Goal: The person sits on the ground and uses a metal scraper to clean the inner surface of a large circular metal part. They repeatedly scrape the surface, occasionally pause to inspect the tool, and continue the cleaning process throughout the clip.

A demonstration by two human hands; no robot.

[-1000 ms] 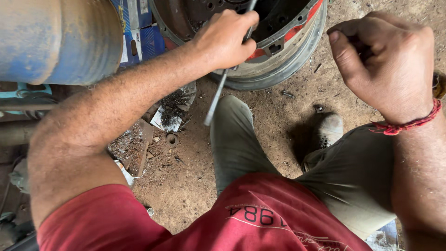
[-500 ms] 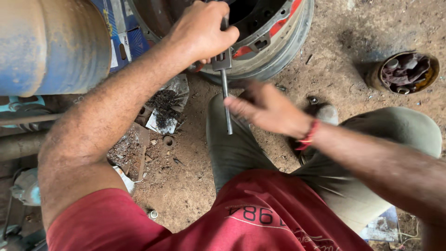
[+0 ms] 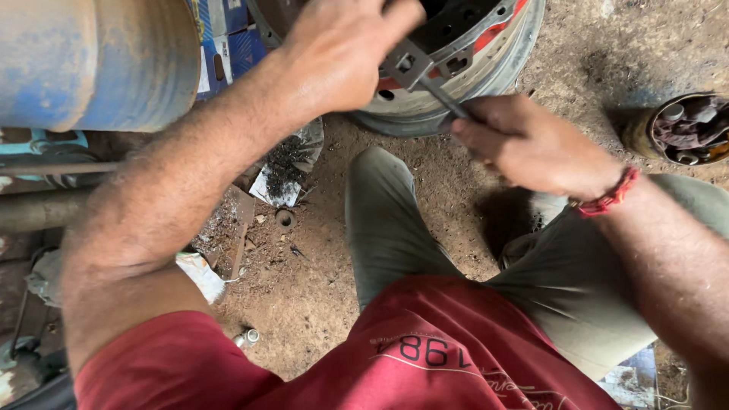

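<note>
Outdoors on bare dirt floor (image 3: 448, 205), a person in a red shirt and grey-green trousers crouches over a metal wheel rim (image 3: 486, 76) lying at the top of the view; a blue drum (image 3: 91, 61) stands at the upper left, and a small tin of used parts (image 3: 687, 129) sits at the far right; metal shavings and scraps litter the ground by the left knee. Judging by the pose, the work on the rim looks under way rather than finished, with the tool set against the rim's near edge; the left hand (image 3: 342, 53) is closed around the square-holed head of a slim metal wrench (image 3: 425, 76); the right hand (image 3: 531, 144), a red thread at its wrist, grips the wrench's shaft just below, both hands close together over the rim.
</note>
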